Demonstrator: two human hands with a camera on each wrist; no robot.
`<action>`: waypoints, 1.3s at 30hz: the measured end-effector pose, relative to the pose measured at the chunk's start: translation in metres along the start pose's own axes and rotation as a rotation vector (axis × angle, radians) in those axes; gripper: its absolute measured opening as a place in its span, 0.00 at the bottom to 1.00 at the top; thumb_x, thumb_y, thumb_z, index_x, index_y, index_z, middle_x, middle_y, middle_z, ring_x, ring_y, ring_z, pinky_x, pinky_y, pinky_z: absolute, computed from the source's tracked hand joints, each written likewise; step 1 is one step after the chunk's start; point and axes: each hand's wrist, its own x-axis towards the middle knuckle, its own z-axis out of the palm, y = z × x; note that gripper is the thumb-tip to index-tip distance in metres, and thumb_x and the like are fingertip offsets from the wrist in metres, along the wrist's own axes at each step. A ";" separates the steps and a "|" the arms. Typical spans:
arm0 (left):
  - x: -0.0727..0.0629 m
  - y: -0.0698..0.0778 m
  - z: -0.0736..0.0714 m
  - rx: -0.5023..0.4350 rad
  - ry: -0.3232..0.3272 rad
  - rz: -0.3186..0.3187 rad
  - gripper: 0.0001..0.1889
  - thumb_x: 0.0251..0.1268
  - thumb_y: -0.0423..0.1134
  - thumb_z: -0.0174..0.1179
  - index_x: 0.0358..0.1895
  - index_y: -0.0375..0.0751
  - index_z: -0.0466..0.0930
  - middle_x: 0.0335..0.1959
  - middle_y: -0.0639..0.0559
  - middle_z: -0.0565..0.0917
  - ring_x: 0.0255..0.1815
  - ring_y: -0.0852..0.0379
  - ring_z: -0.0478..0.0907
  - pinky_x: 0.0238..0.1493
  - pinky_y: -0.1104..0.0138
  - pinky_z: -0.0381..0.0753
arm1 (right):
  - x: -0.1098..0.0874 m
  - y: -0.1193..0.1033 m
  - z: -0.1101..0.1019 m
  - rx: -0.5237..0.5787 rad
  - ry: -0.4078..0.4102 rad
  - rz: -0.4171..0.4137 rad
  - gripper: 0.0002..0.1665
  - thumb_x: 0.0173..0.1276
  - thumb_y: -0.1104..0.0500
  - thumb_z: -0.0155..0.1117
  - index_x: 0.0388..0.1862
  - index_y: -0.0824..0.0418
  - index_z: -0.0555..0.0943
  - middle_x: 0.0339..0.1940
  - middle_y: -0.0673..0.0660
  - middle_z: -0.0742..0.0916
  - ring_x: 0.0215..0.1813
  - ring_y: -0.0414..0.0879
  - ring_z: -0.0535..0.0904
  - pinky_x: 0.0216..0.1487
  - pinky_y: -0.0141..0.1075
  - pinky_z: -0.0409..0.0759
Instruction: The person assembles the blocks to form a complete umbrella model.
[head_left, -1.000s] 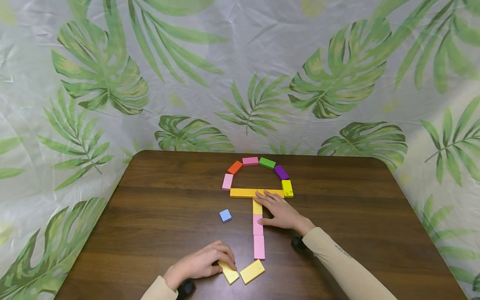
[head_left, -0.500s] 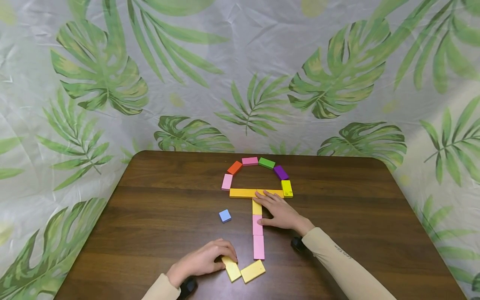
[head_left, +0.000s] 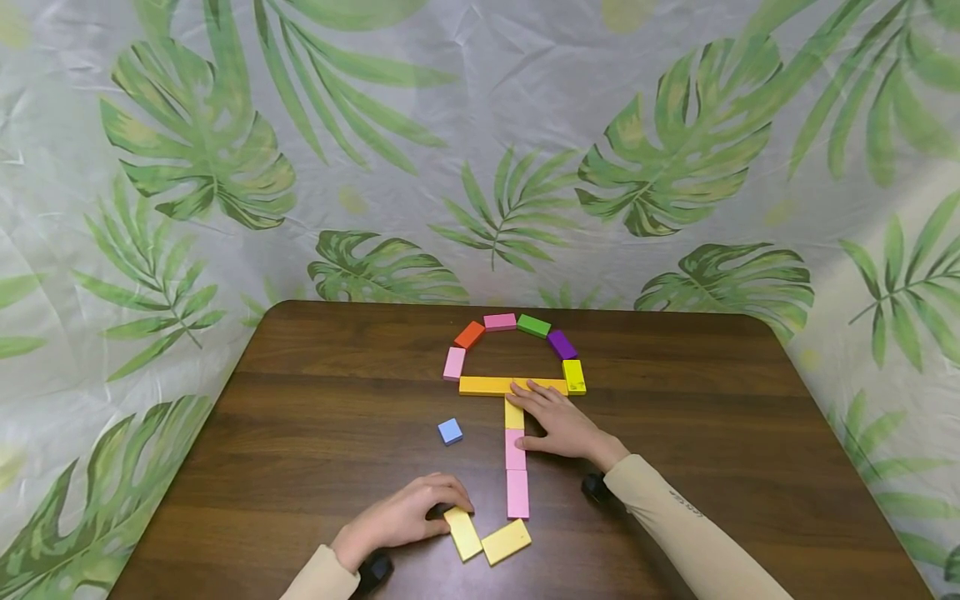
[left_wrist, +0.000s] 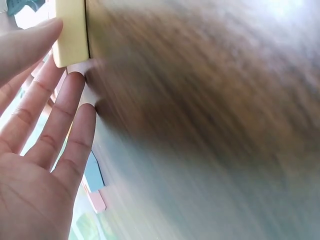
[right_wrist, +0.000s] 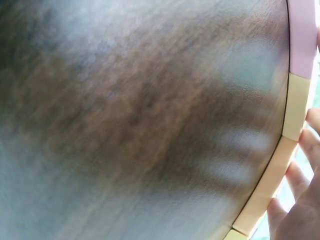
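My left hand [head_left: 405, 510] holds a pale yellow block [head_left: 463, 535] at its far left end, the thumb on one side and fingertips by the far end. In the left wrist view the thumb presses this yellow block [left_wrist: 71, 35] while the other fingers reach out nearly straight. A second pale yellow block [head_left: 506, 542] lies slanted against its near right corner. My right hand [head_left: 564, 423] rests with spread fingers on the long orange bar [head_left: 483, 386] and the yellow block [head_left: 514, 417] below it. Its thumb touches a pink block [head_left: 515, 458] in the column.
Above the orange bar, an arch of coloured blocks runs from a light pink block [head_left: 453, 364] to a bright yellow block [head_left: 573, 377]. Another pink block [head_left: 517, 494] ends the column. A small blue block [head_left: 450, 432] lies apart on the brown table [head_left: 322, 400].
My left hand has slid the pale yellow block slightly right and away from me, up to the second yellow block, turning it a little. The right hand has stayed in place.
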 end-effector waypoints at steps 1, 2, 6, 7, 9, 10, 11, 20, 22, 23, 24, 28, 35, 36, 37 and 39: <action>0.000 0.000 0.000 -0.001 -0.001 -0.003 0.14 0.59 0.30 0.65 0.48 0.45 0.84 0.47 0.61 0.79 0.51 0.64 0.74 0.54 0.68 0.73 | 0.000 0.000 0.000 0.000 -0.001 0.001 0.46 0.64 0.38 0.60 0.75 0.58 0.60 0.76 0.56 0.60 0.76 0.57 0.48 0.72 0.53 0.44; 0.000 -0.001 0.000 -0.003 -0.001 -0.008 0.14 0.59 0.30 0.65 0.48 0.45 0.83 0.47 0.61 0.79 0.51 0.64 0.74 0.54 0.68 0.73 | 0.000 0.000 0.000 0.000 0.000 0.000 0.46 0.64 0.38 0.60 0.75 0.58 0.60 0.76 0.56 0.60 0.76 0.57 0.48 0.72 0.53 0.44; -0.001 -0.001 -0.001 -0.003 0.007 -0.010 0.14 0.59 0.31 0.65 0.49 0.45 0.83 0.47 0.61 0.79 0.52 0.63 0.74 0.54 0.68 0.73 | 0.000 0.001 0.001 -0.003 0.003 -0.001 0.46 0.64 0.38 0.61 0.75 0.58 0.60 0.76 0.56 0.61 0.76 0.57 0.48 0.72 0.53 0.45; -0.001 -0.002 -0.001 -0.002 0.010 -0.008 0.14 0.59 0.31 0.66 0.49 0.45 0.83 0.47 0.61 0.79 0.52 0.63 0.74 0.54 0.68 0.73 | 0.000 0.001 0.001 -0.005 0.005 -0.001 0.47 0.64 0.38 0.61 0.75 0.58 0.60 0.76 0.56 0.61 0.76 0.57 0.49 0.72 0.53 0.45; -0.001 -0.002 -0.001 0.003 0.015 -0.005 0.15 0.59 0.30 0.66 0.49 0.45 0.83 0.47 0.61 0.80 0.51 0.63 0.74 0.54 0.68 0.73 | 0.000 0.002 0.002 -0.009 0.010 -0.002 0.47 0.64 0.38 0.61 0.75 0.58 0.61 0.76 0.57 0.61 0.76 0.57 0.49 0.72 0.53 0.46; -0.001 -0.002 -0.001 0.005 0.016 -0.004 0.15 0.58 0.30 0.66 0.49 0.45 0.83 0.47 0.61 0.80 0.52 0.63 0.74 0.54 0.68 0.73 | 0.000 0.002 0.002 -0.009 0.015 -0.005 0.47 0.64 0.39 0.62 0.74 0.59 0.61 0.75 0.57 0.61 0.75 0.58 0.50 0.71 0.54 0.46; -0.001 -0.003 -0.002 0.006 0.016 -0.001 0.15 0.58 0.30 0.66 0.49 0.45 0.83 0.47 0.61 0.80 0.51 0.63 0.74 0.54 0.68 0.73 | 0.000 0.002 0.002 -0.010 0.019 -0.006 0.47 0.63 0.39 0.62 0.74 0.59 0.61 0.75 0.57 0.62 0.75 0.58 0.50 0.71 0.54 0.46; -0.001 -0.008 -0.015 -0.010 0.093 -0.004 0.17 0.57 0.28 0.66 0.51 0.41 0.82 0.48 0.57 0.80 0.51 0.60 0.75 0.54 0.65 0.74 | 0.000 0.002 0.001 -0.003 -0.003 0.011 0.47 0.64 0.38 0.61 0.75 0.57 0.60 0.76 0.56 0.60 0.76 0.56 0.47 0.72 0.52 0.43; 0.000 -0.011 -0.020 -0.012 0.129 -0.026 0.17 0.58 0.28 0.65 0.51 0.39 0.81 0.48 0.55 0.80 0.51 0.59 0.75 0.53 0.64 0.74 | 0.001 0.003 0.001 -0.006 -0.009 0.016 0.47 0.64 0.37 0.60 0.76 0.57 0.59 0.76 0.55 0.59 0.76 0.56 0.47 0.72 0.52 0.42; 0.000 -0.012 -0.023 -0.014 0.147 -0.040 0.17 0.58 0.28 0.65 0.52 0.39 0.81 0.48 0.55 0.79 0.51 0.58 0.75 0.53 0.63 0.74 | 0.001 0.003 0.001 -0.007 -0.011 0.017 0.47 0.64 0.37 0.60 0.76 0.57 0.59 0.76 0.55 0.59 0.76 0.56 0.47 0.72 0.52 0.42; 0.000 -0.013 -0.026 -0.017 0.164 -0.055 0.17 0.57 0.28 0.65 0.52 0.38 0.81 0.48 0.54 0.79 0.51 0.58 0.75 0.53 0.63 0.74 | 0.001 0.003 0.001 -0.009 -0.012 0.018 0.47 0.64 0.37 0.60 0.76 0.56 0.59 0.76 0.55 0.59 0.76 0.56 0.47 0.72 0.51 0.42; 0.003 -0.020 -0.036 -0.038 0.218 -0.106 0.19 0.57 0.27 0.66 0.53 0.37 0.80 0.51 0.52 0.79 0.53 0.55 0.75 0.55 0.60 0.74 | 0.001 0.004 0.002 -0.012 -0.019 0.022 0.47 0.64 0.37 0.60 0.76 0.56 0.58 0.76 0.55 0.59 0.76 0.55 0.47 0.73 0.51 0.42; 0.015 -0.034 -0.042 -0.018 0.243 -0.133 0.21 0.57 0.27 0.66 0.56 0.36 0.79 0.54 0.47 0.78 0.57 0.50 0.74 0.56 0.56 0.74 | 0.001 0.003 0.001 -0.009 -0.011 0.009 0.47 0.64 0.37 0.60 0.75 0.57 0.59 0.76 0.56 0.60 0.76 0.57 0.48 0.72 0.53 0.43; 0.017 -0.036 -0.042 -0.010 0.236 -0.137 0.21 0.58 0.27 0.65 0.57 0.36 0.78 0.55 0.47 0.78 0.57 0.49 0.74 0.56 0.56 0.73 | 0.001 0.003 0.001 -0.010 -0.008 0.004 0.47 0.64 0.38 0.60 0.75 0.57 0.59 0.76 0.56 0.60 0.76 0.57 0.48 0.72 0.53 0.44; 0.019 -0.038 -0.042 -0.003 0.227 -0.149 0.21 0.58 0.28 0.65 0.57 0.36 0.78 0.56 0.46 0.77 0.58 0.48 0.73 0.57 0.55 0.73 | 0.001 0.003 0.001 -0.010 -0.005 0.000 0.47 0.64 0.38 0.61 0.75 0.57 0.60 0.76 0.56 0.61 0.76 0.57 0.49 0.72 0.53 0.44; 0.023 -0.041 -0.042 0.014 0.209 -0.171 0.21 0.59 0.29 0.65 0.58 0.37 0.78 0.58 0.46 0.76 0.59 0.48 0.72 0.58 0.54 0.72 | 0.000 0.003 0.001 -0.012 -0.007 -0.001 0.47 0.64 0.38 0.60 0.75 0.57 0.59 0.76 0.56 0.60 0.76 0.57 0.48 0.72 0.52 0.43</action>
